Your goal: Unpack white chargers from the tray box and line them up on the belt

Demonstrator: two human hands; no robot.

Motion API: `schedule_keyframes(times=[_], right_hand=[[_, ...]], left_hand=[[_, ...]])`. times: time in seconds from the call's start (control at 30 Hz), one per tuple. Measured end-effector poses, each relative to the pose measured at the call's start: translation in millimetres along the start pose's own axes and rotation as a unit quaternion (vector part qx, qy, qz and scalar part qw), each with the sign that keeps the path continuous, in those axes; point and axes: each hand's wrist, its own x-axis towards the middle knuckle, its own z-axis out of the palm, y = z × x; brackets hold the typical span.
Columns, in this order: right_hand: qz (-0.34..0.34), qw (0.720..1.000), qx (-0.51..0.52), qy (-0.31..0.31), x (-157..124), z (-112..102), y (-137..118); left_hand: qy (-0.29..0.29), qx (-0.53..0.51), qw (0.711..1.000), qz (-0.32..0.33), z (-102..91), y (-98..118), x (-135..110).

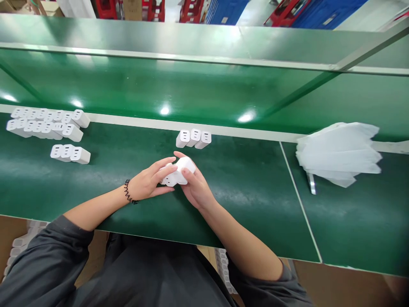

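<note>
Some white adapters (pixel 171 181) are partly hidden by the left grip (pixel 148 181).

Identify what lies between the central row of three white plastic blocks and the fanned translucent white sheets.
In the head view, a thin straight white line crosses green tabletop between the blocks and the sheets, nearer the latter.

Light is bright, diffuse; four glare spots line the green panel (pixel 198 87); bench (pixel 262 192) shows dull sheen; wide-angle stretch toward edges; red stools (pixel 191 9) look soft.
</note>
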Motion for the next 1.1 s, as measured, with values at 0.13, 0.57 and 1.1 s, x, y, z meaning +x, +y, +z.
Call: schedule_keyframes(times=[0.13, 0.57, 1.1], right_hand=[[-0.168, 0.928, -0.329, 0.041, 3.1, -6.5, 3.5], [-0.298, 0.75, -0.591, -0.023, 0.2, -6.4, 10.8], [-0.33, 0.801, -0.499, -0.024, 5.3, -7.5, 2.6]], left_hand=[[-0.013, -0.056, 0.997, -0.05, -1.3, -2.2, 0.7], [-0.062, -0.068, 0.98, -0.179, 8.3, -6.1, -10.0], [-0.035, 0.104, 0.973, -0.205, 1.1, 14.3, 1.1]])
